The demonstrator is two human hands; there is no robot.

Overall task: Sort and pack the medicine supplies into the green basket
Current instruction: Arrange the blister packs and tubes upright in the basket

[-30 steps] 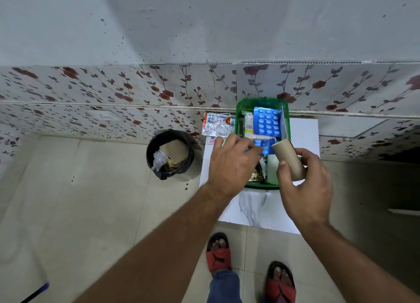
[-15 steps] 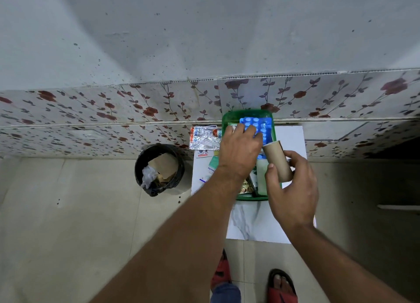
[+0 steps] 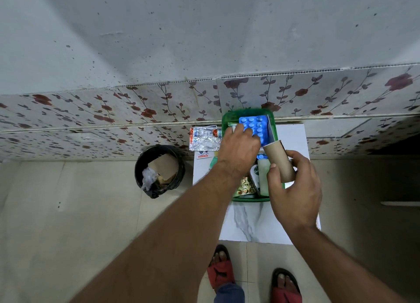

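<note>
On the white surface point(image 3: 293, 136) against the wall sits the green basket point(image 3: 227, 123); the left hand point(image 3: 238, 150) reaches inside, fingers curled on the blue blister pack point(image 3: 258, 126), while the right hand point(image 3: 295, 189) grips a cardboard tube point(image 3: 278, 161) above it.

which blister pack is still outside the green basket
The silver foil blister pack, lying on the white table just left of the green basket. The blue blister pack is already inside the basket, under the left hand's fingertips.

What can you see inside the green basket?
Inside the green basket: a blue blister pack, a white bottle and a gold packet. The left hand covers the middle.
</note>
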